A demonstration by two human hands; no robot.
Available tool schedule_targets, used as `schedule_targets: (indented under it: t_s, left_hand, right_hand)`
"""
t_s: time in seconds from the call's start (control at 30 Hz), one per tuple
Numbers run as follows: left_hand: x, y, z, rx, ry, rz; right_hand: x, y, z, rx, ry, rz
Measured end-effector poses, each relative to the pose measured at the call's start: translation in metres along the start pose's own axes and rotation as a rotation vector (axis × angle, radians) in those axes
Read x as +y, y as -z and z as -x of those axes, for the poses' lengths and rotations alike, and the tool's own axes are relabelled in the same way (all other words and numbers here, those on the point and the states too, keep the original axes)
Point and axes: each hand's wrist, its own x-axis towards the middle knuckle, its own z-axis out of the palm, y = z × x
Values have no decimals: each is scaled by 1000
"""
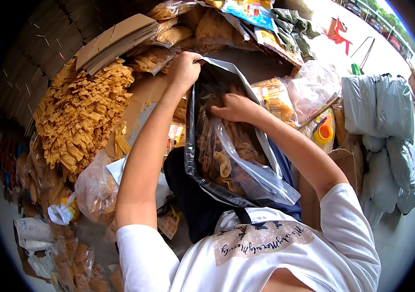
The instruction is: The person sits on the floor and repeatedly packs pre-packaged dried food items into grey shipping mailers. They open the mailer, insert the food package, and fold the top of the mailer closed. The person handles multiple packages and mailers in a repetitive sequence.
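Note:
A grey mailing bag with a black inside (191, 160) lies across my lap, its mouth held wide. My left hand (184, 73) is closed on the far left corner of its rim. My right hand (234, 107) reaches inside, thumb and fingers apart, touching the top of a clear plastic bag. That clear bag (246, 155) is filled with tan, wrinkled dried sheets, and its loose end hangs over the mailing bag's near right edge. Some of the right fingertips are lost in the dark interior.
A large heap of tan dried strips (83, 117) stands at the left, with flat cardboard (115, 41) on top. Filled grey parcels (380, 107) are stacked at the right. An orange tape roll (323, 134) lies nearer. Packed clear bags (217, 29) line the far side.

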Motion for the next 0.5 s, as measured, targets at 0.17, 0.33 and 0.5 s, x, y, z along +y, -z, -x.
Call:
schedule_targets:
  t_s: [0.17,0.33,0.5]
  left_hand:
    - [32,32,48,129,-213,-275]
    - [89,72,139,11,-392,-221]
    - [104,93,210,-852,-335,554]
  right_hand:
    - [8,-3,-4,-79,136,-102]
    - [-2,34,116,456,495,-206]
    - [15,51,196,-72,741,-96]
